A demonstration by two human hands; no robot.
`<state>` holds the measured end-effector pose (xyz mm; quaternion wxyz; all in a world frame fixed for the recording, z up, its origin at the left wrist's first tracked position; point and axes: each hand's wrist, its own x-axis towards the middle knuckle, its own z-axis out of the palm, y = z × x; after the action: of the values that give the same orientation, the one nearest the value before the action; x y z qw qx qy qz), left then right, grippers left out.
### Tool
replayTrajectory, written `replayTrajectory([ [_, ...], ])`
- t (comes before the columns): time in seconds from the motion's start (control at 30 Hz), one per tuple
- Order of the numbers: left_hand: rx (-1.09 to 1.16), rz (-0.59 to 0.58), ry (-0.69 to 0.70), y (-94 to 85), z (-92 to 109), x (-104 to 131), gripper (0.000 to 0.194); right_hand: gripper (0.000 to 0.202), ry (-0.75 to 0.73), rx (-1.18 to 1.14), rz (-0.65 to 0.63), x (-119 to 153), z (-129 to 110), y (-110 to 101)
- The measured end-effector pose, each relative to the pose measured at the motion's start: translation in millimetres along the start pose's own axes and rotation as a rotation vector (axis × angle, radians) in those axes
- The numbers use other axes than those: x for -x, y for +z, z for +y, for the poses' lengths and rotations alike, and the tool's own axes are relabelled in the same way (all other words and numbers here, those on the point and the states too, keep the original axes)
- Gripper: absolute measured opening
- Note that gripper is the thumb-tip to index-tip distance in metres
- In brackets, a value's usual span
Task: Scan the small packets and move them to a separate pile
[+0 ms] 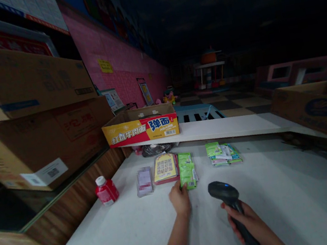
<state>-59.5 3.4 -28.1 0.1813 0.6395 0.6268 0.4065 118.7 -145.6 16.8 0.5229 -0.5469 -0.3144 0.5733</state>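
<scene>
My right hand (245,219) is wrapped round the handle of a black barcode scanner (224,191), whose head shows a small blue light. The scanner is held over the white tabletop. My left hand (180,199) has its fingers closed at the lower left edge of a green packet (187,176), which lies overlapping another green packet (184,158). Just left of them rests a yellow and red booklet or stack of cards (165,168). Farther right lies a pile of green and blue packets (223,154), apart from both hands.
A red bottle with a white cap (106,190) and a blurred phone-like object (144,181) are at the left. A yellow and red carton (141,129) stands on the raised white shelf (229,126). Cardboard boxes are stacked left (43,134); another box (317,107) is at right.
</scene>
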Motion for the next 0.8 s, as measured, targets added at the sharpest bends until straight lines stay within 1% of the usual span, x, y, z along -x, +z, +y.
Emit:
replayTrajectory([
  [0.13,0.062,0.036,-0.002,1.7,-0.5,1.0,0.026,0.051,0.005,-0.02,-0.039,9.0,-3.1,9.9],
  [0.23,0.053,0.062,0.011,1.1,1.3,2.0,0.023,0.047,0.033,-0.043,-0.068,10.4,-5.6,10.4],
  [0.33,0.009,0.063,-0.006,0.5,2.1,2.4,0.022,0.045,0.036,-0.073,-0.083,9.9,-6.6,9.8],
  [0.43,0.036,0.06,-0.013,0.7,1.3,2.1,0.022,0.044,0.008,-0.055,-0.065,8.1,-3.8,10.4],
  [0.53,0.105,0.062,-0.009,1.2,-0.5,1.4,0.025,0.043,-0.005,-0.011,-0.016,3.7,2.3,8.7],
  [0.6,0.152,0.06,-0.015,1.0,-1.3,1.0,0.028,0.044,-0.003,-0.009,-0.017,-2.0,5.4,3.1],
  [0.67,0.223,0.06,-0.011,-0.1,-1.4,0.7,0.032,0.045,-0.003,-0.026,-0.04,-10.5,5.9,-7.7],
  [0.73,0.308,0.065,-0.004,-1.9,-0.7,0.5,0.034,0.045,-0.005,-0.071,-0.043,-21.8,3.0,-24.0],
  [0.8,0.402,0.065,0.001,-3.6,0.4,0.4,0.034,0.043,0.002,-0.147,-0.02,-35.1,-2.0,-45.1],
])
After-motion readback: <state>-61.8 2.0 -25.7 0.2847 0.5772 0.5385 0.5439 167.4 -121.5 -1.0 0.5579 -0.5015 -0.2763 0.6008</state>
